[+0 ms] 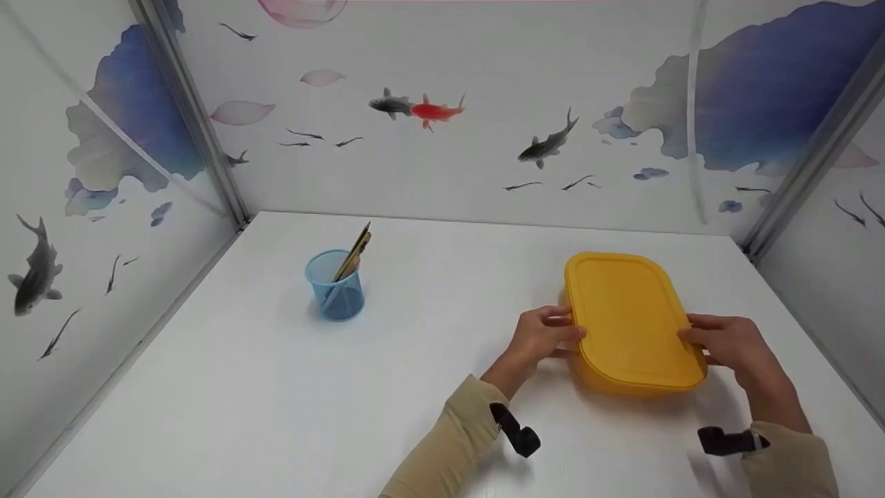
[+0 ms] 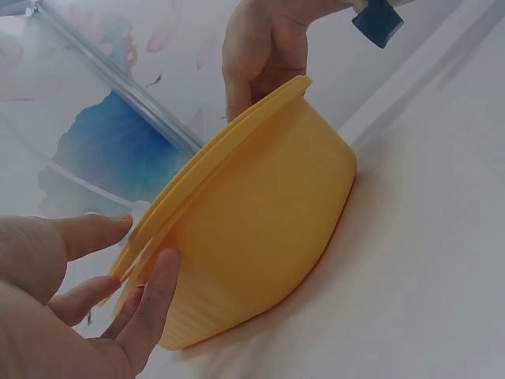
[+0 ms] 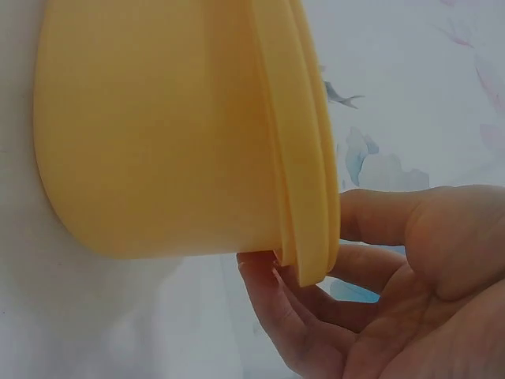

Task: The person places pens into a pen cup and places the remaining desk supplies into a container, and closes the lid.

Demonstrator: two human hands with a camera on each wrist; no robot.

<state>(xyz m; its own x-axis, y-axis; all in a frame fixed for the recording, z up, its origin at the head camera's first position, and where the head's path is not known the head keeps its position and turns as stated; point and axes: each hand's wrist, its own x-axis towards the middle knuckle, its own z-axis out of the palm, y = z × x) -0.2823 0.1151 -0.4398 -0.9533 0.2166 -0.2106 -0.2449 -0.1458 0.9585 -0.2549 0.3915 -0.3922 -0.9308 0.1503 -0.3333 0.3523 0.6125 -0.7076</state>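
Observation:
A yellow plastic food container (image 2: 260,221) with a matching yellow lid (image 1: 629,318) is on the right side of the white table. My left hand (image 1: 538,337) holds its left edge, thumb on top of the lid and fingers below the rim. In the left wrist view a narrow gap shows between lid edge and rim near those fingers. My right hand (image 1: 736,347) grips the opposite edge, with its thumb on the lid. The right wrist view shows fingertips (image 3: 256,264) under the rim. The lid hides whatever may be inside.
A translucent blue cup (image 1: 337,287) holding several pencils (image 1: 354,252) stands at the back left of the white table (image 1: 228,394). Walls (image 1: 442,166) painted with fish and leaves enclose the table at the back and sides.

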